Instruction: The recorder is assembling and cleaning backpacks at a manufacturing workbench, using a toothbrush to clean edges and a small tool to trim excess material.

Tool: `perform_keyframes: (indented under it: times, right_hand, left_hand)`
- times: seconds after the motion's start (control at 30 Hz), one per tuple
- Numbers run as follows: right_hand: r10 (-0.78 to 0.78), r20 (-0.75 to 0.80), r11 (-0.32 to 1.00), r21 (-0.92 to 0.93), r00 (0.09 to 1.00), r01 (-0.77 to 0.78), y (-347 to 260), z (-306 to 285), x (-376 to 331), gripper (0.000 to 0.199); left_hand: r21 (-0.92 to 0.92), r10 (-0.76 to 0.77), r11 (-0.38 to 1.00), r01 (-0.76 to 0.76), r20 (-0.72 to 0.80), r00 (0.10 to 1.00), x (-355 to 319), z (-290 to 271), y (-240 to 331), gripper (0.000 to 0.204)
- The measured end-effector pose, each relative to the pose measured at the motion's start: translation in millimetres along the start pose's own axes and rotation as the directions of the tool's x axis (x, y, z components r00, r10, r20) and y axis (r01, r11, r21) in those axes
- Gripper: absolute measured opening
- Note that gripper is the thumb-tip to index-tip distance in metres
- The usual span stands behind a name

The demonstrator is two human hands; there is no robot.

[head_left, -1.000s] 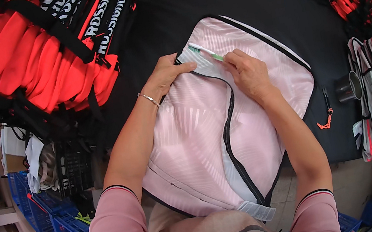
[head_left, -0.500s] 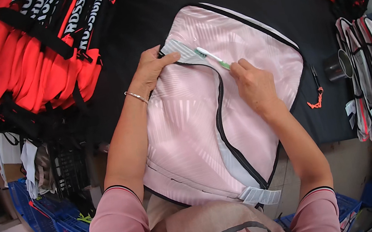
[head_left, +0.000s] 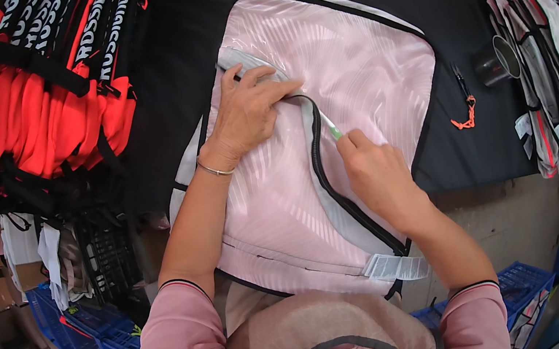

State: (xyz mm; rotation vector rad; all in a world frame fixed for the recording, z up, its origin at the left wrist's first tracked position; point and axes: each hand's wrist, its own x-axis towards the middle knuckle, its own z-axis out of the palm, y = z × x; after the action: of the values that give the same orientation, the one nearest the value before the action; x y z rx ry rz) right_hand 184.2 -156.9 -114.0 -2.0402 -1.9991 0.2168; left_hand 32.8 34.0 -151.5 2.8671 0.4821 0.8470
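A pale pink fabric panel with black edging lies in front of me, a curved black zipper running down its middle. My left hand presses on the panel near the zipper's upper end, fingers spread over a grey-white striped strip. In my right hand is a toothbrush with a white and green handle. Its head is hidden at the zipper, close to my left fingertips. A white printed label hangs at the panel's lower edge.
Red and black strapped pieces are stacked at the left. To the right lie small snips with an orange cord, a metal cup and a pile of grey-white edged panels. Blue crates stand below the black table.
My left hand has moved from the panel's left edge onto its top side. The toothbrush and right hand have come down and slightly left, its bristles no longer showing.
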Motion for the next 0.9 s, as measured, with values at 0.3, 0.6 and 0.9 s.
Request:
perform_keyframes:
  times: [0.3,0.6,0.9]
  right_hand:
    - [-0.098,-0.1,0.995,0.001,0.99,0.098,3,22,21,0.005]
    - [-0.056,-0.051,0.998,-0.012,0.997,0.055,-11,18,9,0.004]
    - [-0.037,0.122,0.999,0.005,0.992,0.037,-44,-5,-78,0.005]
  left_hand:
    - [-0.193,-0.111,0.976,0.106,-0.017,0.994,-2,9,-8,0.011]
    - [-0.235,-0.137,0.964,0.123,-0.042,0.99,4,11,-6,0.01]
    - [-0.219,-0.168,0.964,0.153,-0.052,0.984,0,7,-8,0.012]
